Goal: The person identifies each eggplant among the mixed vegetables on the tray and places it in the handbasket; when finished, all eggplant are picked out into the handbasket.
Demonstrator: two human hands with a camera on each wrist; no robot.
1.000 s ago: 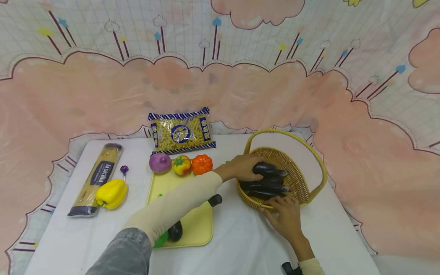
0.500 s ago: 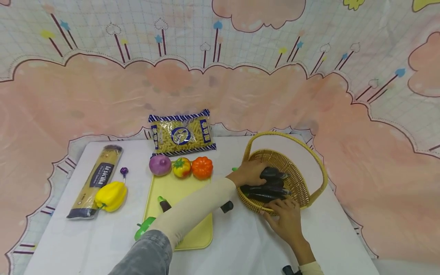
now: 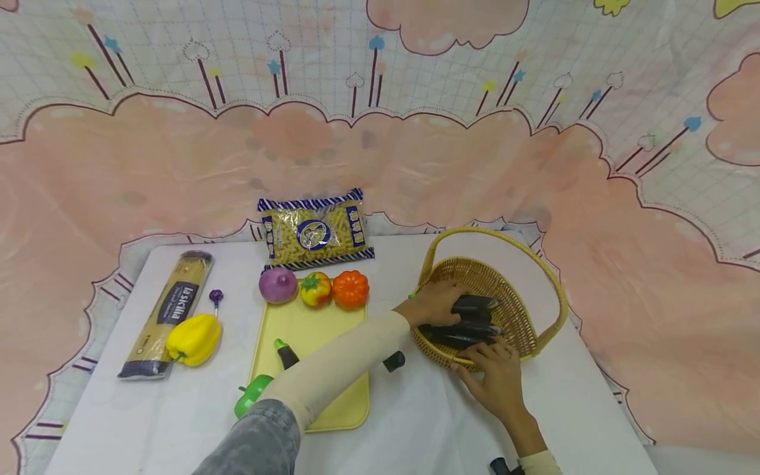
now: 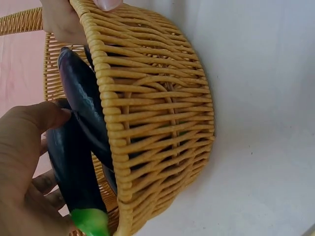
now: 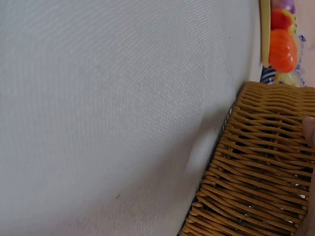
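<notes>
My left hand (image 3: 436,303) reaches into the wicker basket (image 3: 510,303), gripping a dark eggplant (image 4: 74,162) with a green cap. In the left wrist view, its thumb lies over the eggplant and its fingers curl around the far side. Beneath and beside it, several other dark eggplants (image 3: 460,336) lie in the basket. My right hand (image 3: 493,376) holds the near rim, thumb outside and fingers over the inside edge. Only part of that hand shows at the edge of the right wrist view, beside the woven wall (image 5: 266,147).
Left of the basket is a yellow tray (image 3: 350,402) bearing a small eggplant (image 3: 287,355). A green pepper (image 3: 252,396) overlaps its left edge. An onion (image 3: 278,285), a tomato (image 3: 315,289) and an orange pumpkin (image 3: 350,289) line its far edge. Pasta bags (image 3: 315,232) and a yellow pepper (image 3: 194,340) lie beyond.
My left hand has moved right and slightly nearer with its eggplant, further into the basket. The forearm's shift uncovers the small eggplant on the tray and more of the green pepper. The right hand stays put.
</notes>
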